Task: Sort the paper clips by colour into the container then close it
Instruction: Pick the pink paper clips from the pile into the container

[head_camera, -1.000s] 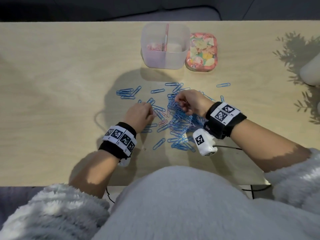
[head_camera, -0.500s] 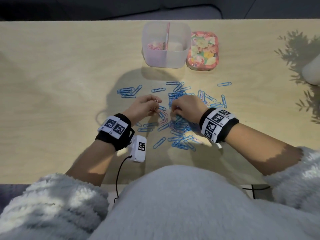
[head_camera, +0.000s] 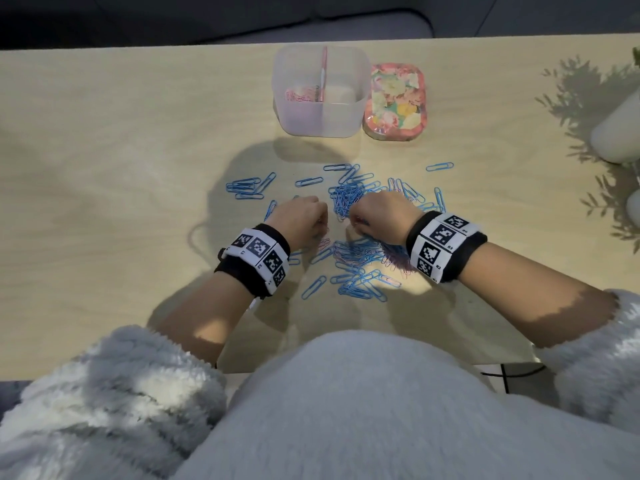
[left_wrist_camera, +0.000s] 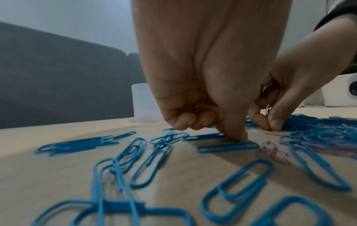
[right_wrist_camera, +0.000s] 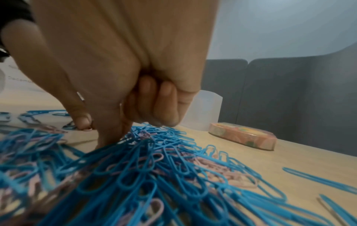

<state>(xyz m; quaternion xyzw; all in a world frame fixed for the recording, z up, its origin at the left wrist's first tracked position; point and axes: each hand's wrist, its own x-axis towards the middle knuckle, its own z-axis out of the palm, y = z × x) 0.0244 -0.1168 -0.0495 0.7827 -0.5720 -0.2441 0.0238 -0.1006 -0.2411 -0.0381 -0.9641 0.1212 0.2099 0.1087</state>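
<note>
A heap of blue paper clips [head_camera: 349, 202] with pink paper clips [right_wrist_camera: 210, 165] mixed in lies mid-table. My left hand [head_camera: 322, 226] is at the heap's left side, fingers curled round a few pink clips [left_wrist_camera: 204, 108], one fingertip [left_wrist_camera: 237, 136] pressed on the table. My right hand [head_camera: 353, 220] faces it closely and pinches a pink clip [left_wrist_camera: 268, 110] just above the table. Behind stands the clear divided container [head_camera: 320, 91], open, with pink clips in its left compartment. Its floral lid [head_camera: 394, 102] lies to its right.
Loose blue clips [head_camera: 246, 188] are scattered left of the heap and one lies apart at the right [head_camera: 440, 167]. A white vase [head_camera: 620, 129] stands at the right table edge. A grey sofa runs behind the table.
The two hands have drawn close together at the heap's left side. My left wrist has rolled palm down, and my right hand has shifted left from the heap's top.
</note>
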